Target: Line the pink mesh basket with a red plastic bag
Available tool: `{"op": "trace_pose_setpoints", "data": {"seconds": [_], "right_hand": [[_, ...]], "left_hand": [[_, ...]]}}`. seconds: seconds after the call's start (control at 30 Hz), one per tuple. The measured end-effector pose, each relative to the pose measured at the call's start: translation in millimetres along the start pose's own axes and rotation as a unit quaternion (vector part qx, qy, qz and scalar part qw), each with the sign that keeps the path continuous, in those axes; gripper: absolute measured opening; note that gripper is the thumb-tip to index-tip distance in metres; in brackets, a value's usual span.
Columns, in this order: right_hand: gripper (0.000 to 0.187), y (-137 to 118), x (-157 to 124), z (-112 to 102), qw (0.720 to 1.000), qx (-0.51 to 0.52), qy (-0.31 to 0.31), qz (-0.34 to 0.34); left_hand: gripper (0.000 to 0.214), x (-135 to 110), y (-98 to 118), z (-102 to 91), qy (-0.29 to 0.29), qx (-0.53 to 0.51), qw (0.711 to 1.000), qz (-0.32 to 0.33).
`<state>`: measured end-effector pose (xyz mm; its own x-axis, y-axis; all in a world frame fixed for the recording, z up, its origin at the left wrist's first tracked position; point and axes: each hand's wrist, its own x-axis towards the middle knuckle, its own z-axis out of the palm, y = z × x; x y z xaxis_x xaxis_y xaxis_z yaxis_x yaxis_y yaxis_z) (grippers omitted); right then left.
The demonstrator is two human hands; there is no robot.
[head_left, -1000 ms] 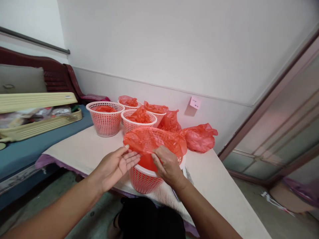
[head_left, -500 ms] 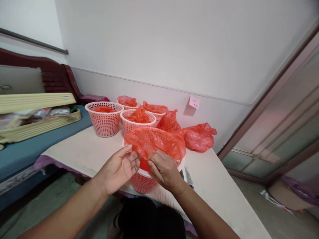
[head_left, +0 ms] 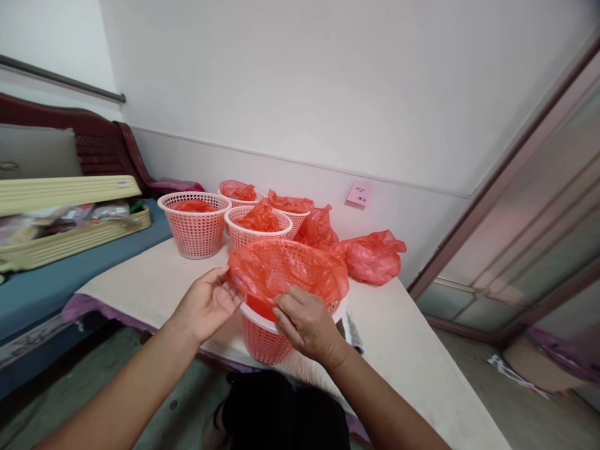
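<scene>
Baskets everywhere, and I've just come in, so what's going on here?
A person's right hand grips the near edge of a red bag set in the nearest basket. The left hand is open at the bag's left edge. Four other baskets holding red plastic stand farther back.

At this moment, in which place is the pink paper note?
In the head view, the pink paper note is right of centre, on the wall, just above the crumpled red plastic on the table.
</scene>
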<state>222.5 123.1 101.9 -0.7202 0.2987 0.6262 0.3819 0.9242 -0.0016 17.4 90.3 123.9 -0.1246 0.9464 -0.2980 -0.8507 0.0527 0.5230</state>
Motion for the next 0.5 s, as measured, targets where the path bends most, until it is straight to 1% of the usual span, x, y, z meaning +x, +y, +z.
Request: {"op": "trace_pose_setpoints", "data": {"seconds": [0.13,0.23,0.37,0.5], "right_hand": [[0.025,-1,-1,1,0.999,-0.036,0.0,-0.024],[0.022,-2,-4,3,0.998,-0.049,-0.001,-0.036],[0.02,-4,-10,5,0.998,-0.039,0.01,-0.041],[0.019,-5,-15,3,0.999,-0.005,0.025,-0.038]], "left_hand": [[0.021,11,10,-11.1,0.011,0.004,1.0,0.007],[0.023,19,9,-24.0,0.025,0.001,1.0,0.009],[0.026,27,-5,-39.8,0.032,0.001,0.999,-0.007],[0.029,33,-22,-48.6,0.027,0.002,0.999,-0.024]]}}
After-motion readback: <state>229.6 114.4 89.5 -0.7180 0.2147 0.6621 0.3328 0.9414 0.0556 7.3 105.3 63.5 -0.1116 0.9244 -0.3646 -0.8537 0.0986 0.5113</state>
